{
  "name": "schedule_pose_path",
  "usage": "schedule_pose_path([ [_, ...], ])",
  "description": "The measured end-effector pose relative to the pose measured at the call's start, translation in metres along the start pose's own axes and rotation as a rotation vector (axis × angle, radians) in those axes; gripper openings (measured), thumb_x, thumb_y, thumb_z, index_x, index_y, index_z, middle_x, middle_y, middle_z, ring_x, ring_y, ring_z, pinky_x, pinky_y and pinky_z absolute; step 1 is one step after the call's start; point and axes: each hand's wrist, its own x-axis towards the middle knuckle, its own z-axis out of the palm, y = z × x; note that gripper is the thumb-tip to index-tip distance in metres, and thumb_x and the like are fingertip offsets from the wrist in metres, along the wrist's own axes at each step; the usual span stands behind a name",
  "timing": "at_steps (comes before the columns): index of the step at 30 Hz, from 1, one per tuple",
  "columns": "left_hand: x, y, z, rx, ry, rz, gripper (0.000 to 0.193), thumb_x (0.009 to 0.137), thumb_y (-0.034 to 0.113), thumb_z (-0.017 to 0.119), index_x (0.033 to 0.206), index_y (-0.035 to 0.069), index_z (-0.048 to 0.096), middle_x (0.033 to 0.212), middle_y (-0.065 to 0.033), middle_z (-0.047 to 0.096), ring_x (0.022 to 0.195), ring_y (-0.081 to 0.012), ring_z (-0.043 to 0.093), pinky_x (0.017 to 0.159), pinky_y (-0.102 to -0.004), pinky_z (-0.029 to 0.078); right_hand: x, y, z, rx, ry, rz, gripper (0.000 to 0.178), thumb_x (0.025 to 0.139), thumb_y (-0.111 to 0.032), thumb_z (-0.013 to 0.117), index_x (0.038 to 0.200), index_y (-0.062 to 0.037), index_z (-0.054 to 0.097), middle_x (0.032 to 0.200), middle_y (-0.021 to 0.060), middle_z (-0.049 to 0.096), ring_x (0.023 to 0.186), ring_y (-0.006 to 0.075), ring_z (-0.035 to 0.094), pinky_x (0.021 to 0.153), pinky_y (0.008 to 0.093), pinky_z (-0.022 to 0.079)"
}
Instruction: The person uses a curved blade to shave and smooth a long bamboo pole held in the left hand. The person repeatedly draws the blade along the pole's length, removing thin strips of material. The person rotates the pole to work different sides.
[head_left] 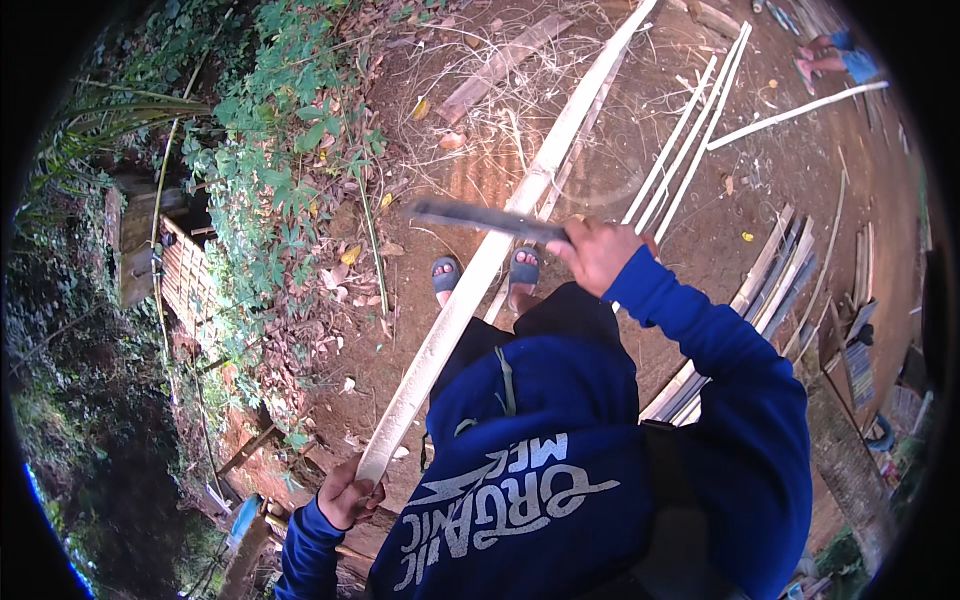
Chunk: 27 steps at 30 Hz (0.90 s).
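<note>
A long pale split bamboo strip [430, 368] runs slantwise from my lower left up to the far right. My left hand [347, 493] is closed around its near end. In my right hand [600, 255] is a machete [480, 216] with a dark blade, its handle hidden by my fingers. The blade lies across the strip at about its middle, pointing left; whether it touches the strip I cannot tell. Beneath the strip, a second thin piece [570, 165] shows along its right side. My sandalled feet [523, 268] stand on either side of the strip.
Several thin bamboo strips [690, 140] lie on the dirt ahead to the right. A stack of split pieces [780, 275] lies at my right. Shavings and a flat board [505, 65] are ahead. Leafy plants [310, 110] border the left. Another person's legs [820, 62] show at far right.
</note>
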Motion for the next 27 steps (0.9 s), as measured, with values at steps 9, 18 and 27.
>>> schedule_pose_path([
  [9, 0.001, 0.013, 0.001, -0.013, 0.03, 0.008, 0.031, 0.081, 0.015, 0.043, 0.106, -0.002, 0.05, 0.06, -0.0037, 0.047, 0.043, -0.0087, 0.04, 0.039, -0.0216, 0.032, 0.013, 0.016, 0.006, -0.013, -0.057, 0.135, 0.051, 0.096, -0.05, 0.037, 0.088, -0.0031, 0.057, 0.063, 0.0167, 0.061, 0.057, 0.0343, 0.064, 0.052, 0.0471, 0.052],
  [18, -0.002, 0.01, -0.002, -0.052, -0.004, -0.023, 0.026, 0.082, 0.012, 0.044, 0.104, 0.0, 0.048, 0.061, -0.0034, 0.046, 0.042, -0.0086, 0.037, 0.037, -0.0225, 0.029, 0.023, 0.081, 0.015, -0.101, -0.059, 0.366, 0.054, 0.098, -0.048, 0.032, 0.094, 0.0004, 0.055, 0.06, 0.0158, 0.059, 0.061, 0.0386, 0.063, 0.058, 0.049, 0.052],
  [27, -0.027, -0.001, -0.011, -0.105, 0.02, -0.073, 0.029, 0.08, 0.013, 0.046, 0.106, -0.001, 0.05, 0.062, -0.0053, 0.048, 0.041, -0.0096, 0.039, 0.037, -0.0224, 0.031, 0.053, 0.129, 0.006, -0.032, -0.059, 0.565, 0.07, 0.094, -0.06, 0.027, 0.092, -0.0009, 0.064, 0.078, 0.0269, 0.064, 0.077, 0.0437, 0.064, 0.074, 0.0524, 0.05],
])
